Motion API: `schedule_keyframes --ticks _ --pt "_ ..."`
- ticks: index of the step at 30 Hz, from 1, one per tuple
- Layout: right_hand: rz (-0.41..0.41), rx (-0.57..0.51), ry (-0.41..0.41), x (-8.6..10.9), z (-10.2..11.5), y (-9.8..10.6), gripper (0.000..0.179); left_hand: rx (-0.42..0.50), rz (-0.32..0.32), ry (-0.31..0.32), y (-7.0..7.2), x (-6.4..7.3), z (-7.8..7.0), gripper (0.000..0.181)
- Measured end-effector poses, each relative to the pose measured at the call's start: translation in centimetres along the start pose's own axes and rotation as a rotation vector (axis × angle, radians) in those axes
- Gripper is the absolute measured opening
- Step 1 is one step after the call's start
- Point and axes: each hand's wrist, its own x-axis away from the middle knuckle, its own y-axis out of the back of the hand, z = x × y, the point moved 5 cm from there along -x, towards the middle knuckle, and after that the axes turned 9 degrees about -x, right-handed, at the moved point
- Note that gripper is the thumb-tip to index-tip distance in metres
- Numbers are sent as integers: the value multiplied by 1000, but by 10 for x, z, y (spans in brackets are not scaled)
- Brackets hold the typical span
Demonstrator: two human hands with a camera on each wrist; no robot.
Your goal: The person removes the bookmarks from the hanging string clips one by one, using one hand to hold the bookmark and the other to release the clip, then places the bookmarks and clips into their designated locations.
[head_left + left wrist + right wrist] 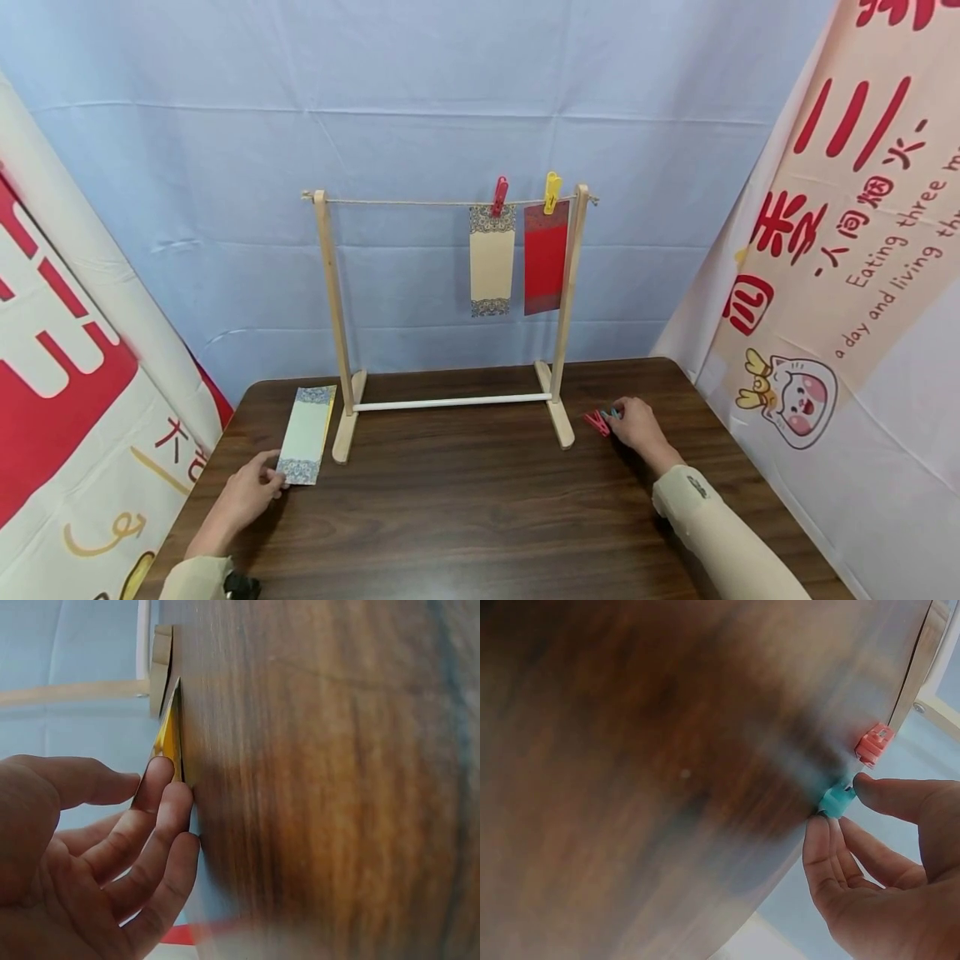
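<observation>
My left hand (249, 493) is at the near end of a pale green card (306, 431) with blue patterned ends, pinching its edge between thumb and finger. A yellow card (171, 735) lies beneath it, mostly hidden; in the left wrist view the upper card's near edge is tilted up off it. On the right, my right hand (639, 427) holds a teal clothespin (835, 801) between thumb and fingertips, low at the tabletop. Just beyond its fingers lies a pink clothespin (874, 745) on the table.
A wooden rack (332, 300) with a string (405, 202) stands between the hands. At the string's right, a red clothespin (500, 197) grips a beige card (491, 265), and a yellow clothespin (552, 193) grips a red card (545, 262). A white bar (450, 402) joins the feet.
</observation>
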Motion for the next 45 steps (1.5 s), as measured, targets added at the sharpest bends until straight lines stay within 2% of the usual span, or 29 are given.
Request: schedule_keyframes --ticks 13,18,24,36,45 --pt "0 2 -8 1 -2 1 33 -19 1 -13 -3 0 1 49" --pt "3 7 -8 2 -2 1 34 -82 -9 -20 -3 0 0 49" --pt "-1 8 10 1 -3 -2 33 -152 -8 18 0 2 -2 50" --pt "1 6 11 0 -3 -2 34 -268 -5 47 4 4 2 47" --pt "22 -3 -31 3 1 -3 36 -296 7 63 4 7 1 47"
